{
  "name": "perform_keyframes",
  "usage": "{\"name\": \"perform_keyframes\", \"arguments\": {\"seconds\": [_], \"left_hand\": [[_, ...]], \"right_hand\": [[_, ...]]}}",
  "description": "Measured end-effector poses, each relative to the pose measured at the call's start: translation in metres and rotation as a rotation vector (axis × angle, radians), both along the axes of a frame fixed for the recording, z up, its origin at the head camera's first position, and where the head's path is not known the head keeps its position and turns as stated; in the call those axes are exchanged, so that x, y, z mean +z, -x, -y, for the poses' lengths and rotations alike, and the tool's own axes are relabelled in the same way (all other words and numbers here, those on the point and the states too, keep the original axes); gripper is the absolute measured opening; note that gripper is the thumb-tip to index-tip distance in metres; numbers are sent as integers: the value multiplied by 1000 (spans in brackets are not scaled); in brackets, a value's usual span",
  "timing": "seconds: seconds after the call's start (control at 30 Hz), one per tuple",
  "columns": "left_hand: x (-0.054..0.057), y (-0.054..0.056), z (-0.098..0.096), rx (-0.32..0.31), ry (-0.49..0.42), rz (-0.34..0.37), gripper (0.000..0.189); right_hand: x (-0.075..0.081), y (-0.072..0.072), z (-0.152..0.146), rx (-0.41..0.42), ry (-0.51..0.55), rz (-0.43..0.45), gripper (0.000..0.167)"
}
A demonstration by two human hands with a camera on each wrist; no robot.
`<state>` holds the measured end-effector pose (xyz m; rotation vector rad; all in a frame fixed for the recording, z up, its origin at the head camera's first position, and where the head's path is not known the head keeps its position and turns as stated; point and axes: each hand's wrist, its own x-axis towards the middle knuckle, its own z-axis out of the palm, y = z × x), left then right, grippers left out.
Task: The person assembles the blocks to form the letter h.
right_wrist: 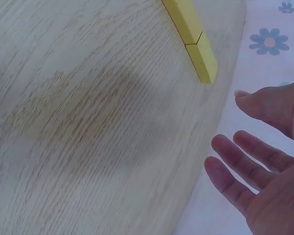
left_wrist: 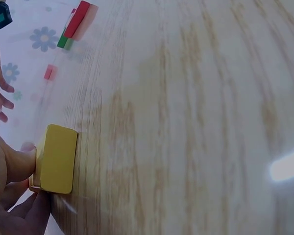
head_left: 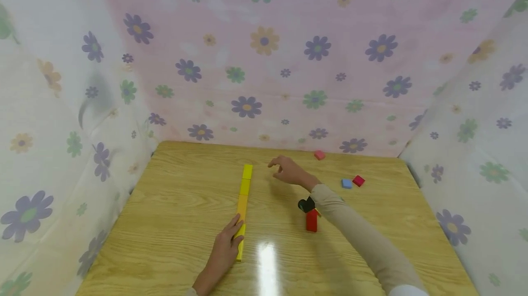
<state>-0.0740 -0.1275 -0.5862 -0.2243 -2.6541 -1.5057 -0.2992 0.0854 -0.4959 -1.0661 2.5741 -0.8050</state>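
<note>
A straight row of yellow and orange-yellow blocks [head_left: 242,204] runs away from me across the wooden table, its far end a short bright yellow block [head_left: 247,171]. At the near end my left hand [head_left: 224,248] grips a long yellow block [head_left: 241,251], thumb on one side and fingers on the other. The left wrist view shows the end face of this yellow block [left_wrist: 60,160]. My right hand [head_left: 288,171] hovers to the right of the row's far end, fingers spread and loosely bent. Nothing is in that right hand [right_wrist: 269,171], which is apart from the blocks.
A red block [head_left: 311,221] lies under the right forearm, with a green block [left_wrist: 63,41] beside it. A blue block [head_left: 346,183], a crimson block [head_left: 358,180] and a pink block [head_left: 319,155] lie at the back right. Flowered cloth [head_left: 284,90] encloses the table's back and sides.
</note>
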Motion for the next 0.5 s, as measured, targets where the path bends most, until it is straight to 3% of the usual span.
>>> {"name": "perform_keyframes", "arguments": {"seconds": [0.5], "left_hand": [[-2, 0, 1, -19, -16, 1, 44]], "right_hand": [[13, -13, -34, 8, 38, -46, 28]]}}
